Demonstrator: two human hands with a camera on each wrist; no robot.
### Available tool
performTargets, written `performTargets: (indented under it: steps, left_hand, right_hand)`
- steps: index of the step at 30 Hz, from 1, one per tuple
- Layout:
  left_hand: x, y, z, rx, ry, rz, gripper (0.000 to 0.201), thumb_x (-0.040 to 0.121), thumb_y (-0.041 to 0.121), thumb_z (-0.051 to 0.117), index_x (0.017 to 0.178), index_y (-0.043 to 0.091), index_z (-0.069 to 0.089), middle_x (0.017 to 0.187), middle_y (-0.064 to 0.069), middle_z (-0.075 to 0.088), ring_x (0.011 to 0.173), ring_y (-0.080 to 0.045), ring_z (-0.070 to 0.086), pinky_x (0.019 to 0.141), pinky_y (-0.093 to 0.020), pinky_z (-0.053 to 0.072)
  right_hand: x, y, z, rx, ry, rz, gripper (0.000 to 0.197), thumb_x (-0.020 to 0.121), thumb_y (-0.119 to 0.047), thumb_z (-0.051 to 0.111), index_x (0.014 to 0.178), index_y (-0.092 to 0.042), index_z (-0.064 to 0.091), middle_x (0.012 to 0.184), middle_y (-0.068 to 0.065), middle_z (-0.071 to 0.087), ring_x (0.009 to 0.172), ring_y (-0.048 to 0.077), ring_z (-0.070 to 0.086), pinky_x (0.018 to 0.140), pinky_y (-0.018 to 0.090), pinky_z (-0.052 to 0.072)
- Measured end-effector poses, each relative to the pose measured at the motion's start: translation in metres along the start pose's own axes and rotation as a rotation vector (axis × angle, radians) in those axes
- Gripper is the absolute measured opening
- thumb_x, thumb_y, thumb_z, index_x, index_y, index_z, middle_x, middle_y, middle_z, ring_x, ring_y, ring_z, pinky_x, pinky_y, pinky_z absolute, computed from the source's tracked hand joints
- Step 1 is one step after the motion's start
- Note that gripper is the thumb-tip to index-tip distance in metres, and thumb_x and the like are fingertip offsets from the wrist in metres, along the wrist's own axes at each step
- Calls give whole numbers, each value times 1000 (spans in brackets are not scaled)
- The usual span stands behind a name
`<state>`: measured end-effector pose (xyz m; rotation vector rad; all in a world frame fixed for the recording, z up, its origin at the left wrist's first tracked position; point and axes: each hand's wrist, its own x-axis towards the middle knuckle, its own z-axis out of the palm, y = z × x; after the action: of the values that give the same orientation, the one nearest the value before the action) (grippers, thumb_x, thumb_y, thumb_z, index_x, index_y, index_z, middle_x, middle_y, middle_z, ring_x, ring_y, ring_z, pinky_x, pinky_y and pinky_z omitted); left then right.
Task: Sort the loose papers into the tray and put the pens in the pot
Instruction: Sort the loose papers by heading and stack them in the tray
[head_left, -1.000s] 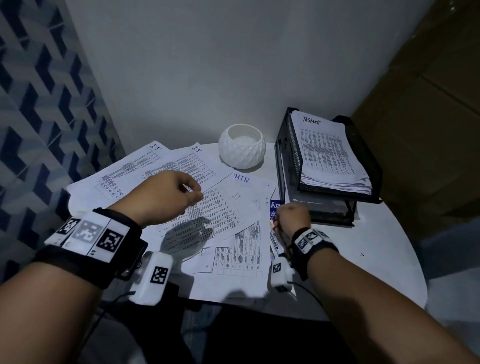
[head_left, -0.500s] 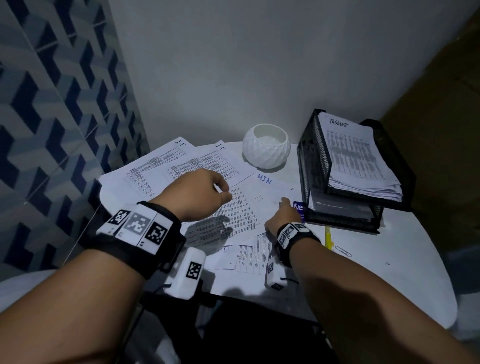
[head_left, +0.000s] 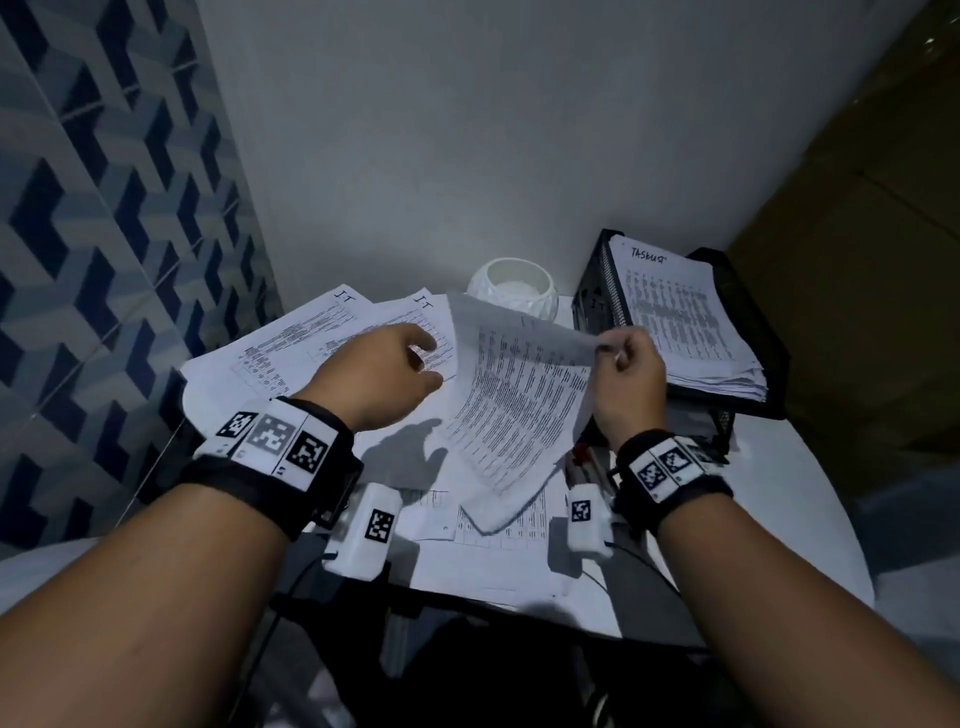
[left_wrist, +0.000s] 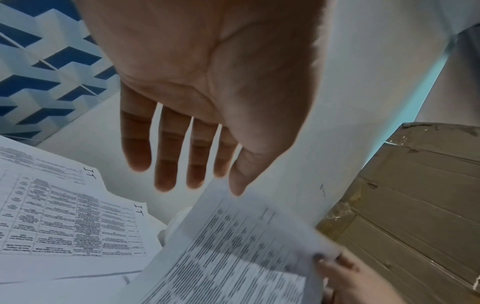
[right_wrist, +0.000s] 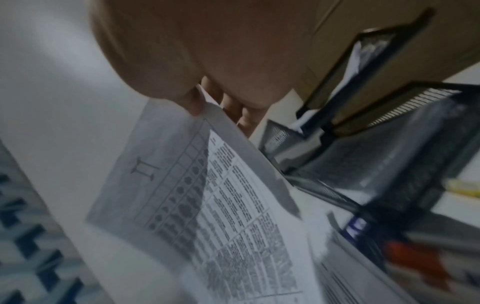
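Note:
My right hand pinches the corner of a printed sheet and holds it lifted and curled above the table. The right wrist view shows the thumb and fingers clamped on that corner of the sheet. My left hand hovers open over loose papers marked "IT", its fingers straight and holding nothing. The black mesh tray at the right holds a stack of papers. A white faceted pot stands behind the lifted sheet. Pens lie blurred by the tray's foot.
More printed sheets cover the round white table up to its near edge. A cardboard box stands to the right, beyond the tray. A patterned blue tiled wall is close on the left. A yellow item lies beside the tray.
My right hand left the table by the tray's foot, took a sheet by its corner and raised it. The left hand opened from loosely curled and stays over the left papers.

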<state>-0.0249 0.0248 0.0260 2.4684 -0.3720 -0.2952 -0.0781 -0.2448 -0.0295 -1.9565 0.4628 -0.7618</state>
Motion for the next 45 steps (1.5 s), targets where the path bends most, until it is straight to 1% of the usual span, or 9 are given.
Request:
performTargets:
  steps: [4, 9, 17, 21, 26, 32, 35, 38, 45]
  left_hand:
    - [-4, 8, 3, -112, 71, 41, 78, 83, 39, 81, 148, 36, 38, 139, 4, 59, 122, -24, 60, 101, -40, 49]
    - [-8, 14, 4, -77, 82, 14, 28, 88, 42, 76, 85, 19, 62, 79, -2, 67, 76, -23, 61, 61, -32, 41]
    - [-13, 3, -20, -113, 209, 28, 19, 88, 12, 61, 90, 20, 78, 80, -4, 73, 87, -30, 67, 76, -34, 53]
    - [-10, -1, -26, -88, 230, 23, 14, 90, 15, 64, 88, 20, 76, 85, -7, 73, 86, -30, 65, 74, -31, 48]
    - [-11, -1, -25, -85, 219, 32, 15, 92, 17, 63, 82, 24, 73, 84, -6, 72, 85, -28, 62, 72, -30, 43]
    - [-8, -2, -25, -79, 209, 43, 18, 92, 17, 60, 78, 20, 72, 82, -5, 72, 86, -29, 64, 71, -29, 43]
    - [-6, -3, -25, -65, 211, 20, 29, 92, 20, 63, 65, 30, 62, 80, -3, 68, 84, -27, 60, 72, -29, 40]
    - [-6, -2, -25, -59, 208, 13, 23, 92, 20, 63, 71, 28, 66, 79, -1, 68, 85, -27, 60, 72, -29, 40]
    - [-1, -1, -19, -100, 201, 12, 8, 88, 22, 68, 87, 18, 76, 87, -6, 74, 91, -31, 67, 83, -39, 56]
  right_hand:
    - [-1, -50, -32, 233, -58, -102, 34, 99, 1, 55, 83, -29, 55, 88, -6, 60, 80, -1, 59, 74, 17, 49]
    - [-4, -69, -37, 377, -95, -59, 25, 98, 2, 56, 89, -22, 57, 80, 0, 64, 72, 14, 60, 65, 27, 53]
    - [-26, 32, -5, -135, -318, 524, 17, 86, -15, 73, 98, -19, 62, 97, 10, 68, 79, 30, 70, 73, 42, 59]
    - [-49, 73, 7, -535, -488, 525, 15, 86, -21, 72, 90, -16, 58, 95, 7, 62, 87, 27, 63, 77, 28, 46]
    - [-66, 86, 16, -592, -409, 591, 41, 88, -26, 72, 123, -16, 54, 118, 7, 63, 89, 26, 57, 75, 26, 41]
    - [-73, 94, 28, -559, -290, 576, 31, 77, -3, 62, 98, -23, 52, 84, 10, 63, 65, 26, 62, 63, 40, 60]
    - [-71, 87, 26, -568, -300, 522, 17, 80, 1, 66, 91, -11, 62, 92, 13, 70, 85, 33, 70, 76, 40, 62]
    - [-65, 86, 15, -418, -341, 589, 31, 94, -18, 60, 124, -14, 65, 124, 4, 67, 117, 25, 63, 91, 28, 49]
    - [-54, 71, -21, -437, -82, 426, 20, 89, -18, 66, 70, -17, 65, 64, -1, 69, 58, 23, 66, 57, 40, 62]
